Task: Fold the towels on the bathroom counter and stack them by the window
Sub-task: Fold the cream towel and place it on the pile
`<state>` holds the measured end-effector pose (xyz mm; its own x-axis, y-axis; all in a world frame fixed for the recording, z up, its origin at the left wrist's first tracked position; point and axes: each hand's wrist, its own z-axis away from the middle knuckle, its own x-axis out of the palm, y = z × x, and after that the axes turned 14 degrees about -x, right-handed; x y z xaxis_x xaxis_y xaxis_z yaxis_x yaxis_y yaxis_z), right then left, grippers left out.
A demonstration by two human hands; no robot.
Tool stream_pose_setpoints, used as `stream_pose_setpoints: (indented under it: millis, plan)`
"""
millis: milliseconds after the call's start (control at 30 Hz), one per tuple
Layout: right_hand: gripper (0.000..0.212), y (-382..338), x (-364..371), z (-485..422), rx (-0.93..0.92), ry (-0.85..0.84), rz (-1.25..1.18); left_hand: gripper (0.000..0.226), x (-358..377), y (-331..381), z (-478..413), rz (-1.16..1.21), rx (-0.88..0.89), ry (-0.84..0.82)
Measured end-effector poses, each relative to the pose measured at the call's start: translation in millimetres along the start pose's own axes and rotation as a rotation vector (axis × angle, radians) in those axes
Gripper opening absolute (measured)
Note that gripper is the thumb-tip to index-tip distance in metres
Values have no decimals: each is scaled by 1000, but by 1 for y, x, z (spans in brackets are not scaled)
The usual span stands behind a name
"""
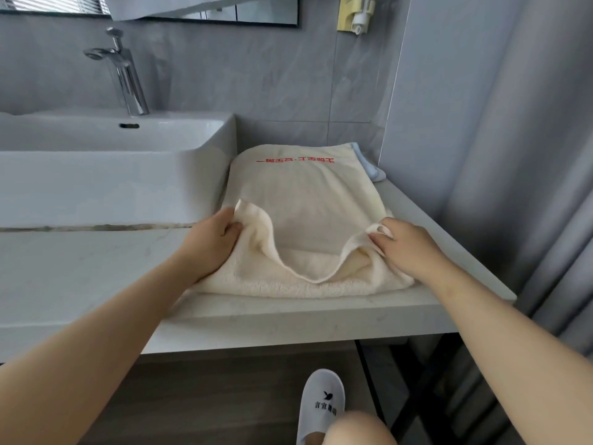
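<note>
The cream towel [301, 194] lies on the counter [96, 268] just right of the sink [96, 181], partly folded, with red lettering at its far end. The left hand [211, 242] grips the near left corner of the top layer. The right hand [407, 248] pinches the near right corner, and the edge sags between them. I judge this a fold under way: the next move calls for carrying both corners evenly toward the far edge, kept square. A pale blue cloth [369, 165] peeks out at the far right corner, possibly another towel, mostly hidden. No window shows directly; a grey curtain [513, 155] hangs at the right.
</note>
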<state>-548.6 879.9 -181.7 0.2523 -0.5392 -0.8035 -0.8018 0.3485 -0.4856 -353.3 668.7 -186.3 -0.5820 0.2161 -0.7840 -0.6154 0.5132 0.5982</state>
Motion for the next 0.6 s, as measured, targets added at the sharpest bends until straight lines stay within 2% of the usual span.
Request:
stream_pose_setpoints:
  millis: [167, 267, 333, 367, 433, 500, 600]
  plan:
    - [25, -5, -23, 4, 85, -132, -14, 29, -11, 1, 10, -55, 3, -134]
    - [26, -8, -35, 15, 162, -315, 17, 31, -18, 8, 17, -23, -77, -299]
    - [20, -9, -42, 22, 210, -418, -88, 23, -27, 12, 20, 46, -141, -428]
    - [18, -8, -44, 24, 212, -419, -139, 17, -32, 15, 21, 89, -163, -466]
    - [23, -4, -46, 23, 167, -291, -180, 17, -37, 17, 19, 154, -154, -438]
    - [35, 0, -43, 17, 134, -120, -207, 28, -31, 18, 11, 143, -130, -326]
    - [42, 5, -29, 8, 155, -45, -275, 22, -12, 19, -1, 32, -163, -155]
